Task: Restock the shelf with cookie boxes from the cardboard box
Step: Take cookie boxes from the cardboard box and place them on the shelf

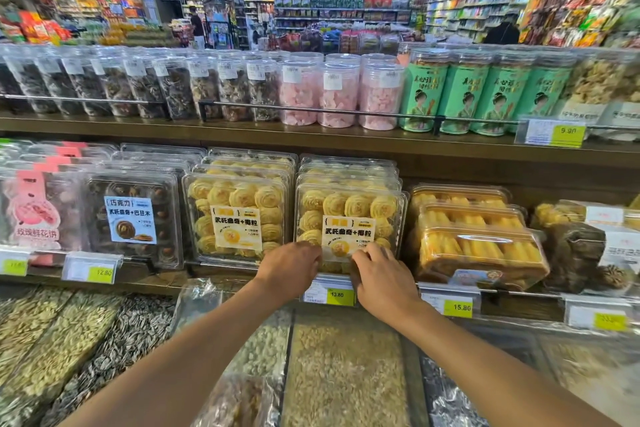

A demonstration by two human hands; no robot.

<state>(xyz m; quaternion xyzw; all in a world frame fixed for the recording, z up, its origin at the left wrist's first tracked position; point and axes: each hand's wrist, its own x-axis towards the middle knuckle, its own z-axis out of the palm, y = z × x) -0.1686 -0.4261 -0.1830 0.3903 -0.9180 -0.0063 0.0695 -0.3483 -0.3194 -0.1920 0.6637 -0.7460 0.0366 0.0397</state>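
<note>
Supermarket aisles blur far behind a wooden shelf [311, 139]. On its lower tier, a clear cookie box [349, 208] of yellow swirl cookies stands upright at the front of its row, just right of a matching row. The left hand [291, 263] grips its lower left corner. The right hand [381, 276] grips its lower front. Both hands' fingers are curled, close together. A price tag [336, 293] hangs just below.
</note>
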